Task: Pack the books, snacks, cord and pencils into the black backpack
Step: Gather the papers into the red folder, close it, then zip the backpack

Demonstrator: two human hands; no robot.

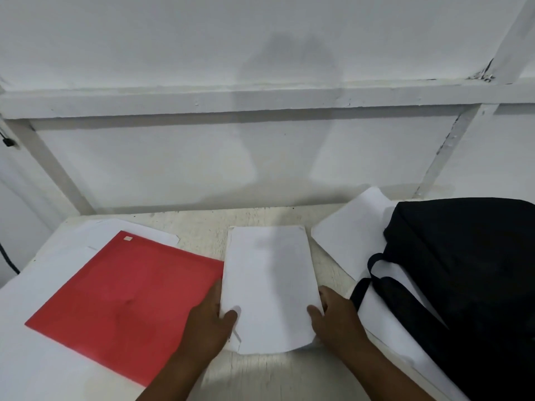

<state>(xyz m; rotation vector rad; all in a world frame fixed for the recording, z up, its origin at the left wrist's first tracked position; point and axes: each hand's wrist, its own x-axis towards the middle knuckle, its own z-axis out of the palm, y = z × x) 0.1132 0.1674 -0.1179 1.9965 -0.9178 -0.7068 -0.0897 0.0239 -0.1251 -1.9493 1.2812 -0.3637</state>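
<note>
A white book or stack of paper [269, 282] lies in the middle of the table. My left hand [210, 319] grips its left edge with the thumb on top, and my right hand [337, 316] grips its right edge the same way. A flat red book or folder [130, 299] lies on the table to the left, touching the white one's left edge. The black backpack [469, 273] lies at the right, with a black strap [385, 279] looping toward my right hand. No snacks, cord or pencils are in view.
White sheets [344, 227] lie under the backpack and under the red folder. A white wall with a ledge [260, 102] rises right behind the table. A dark cable [8, 261] hangs at the far left edge.
</note>
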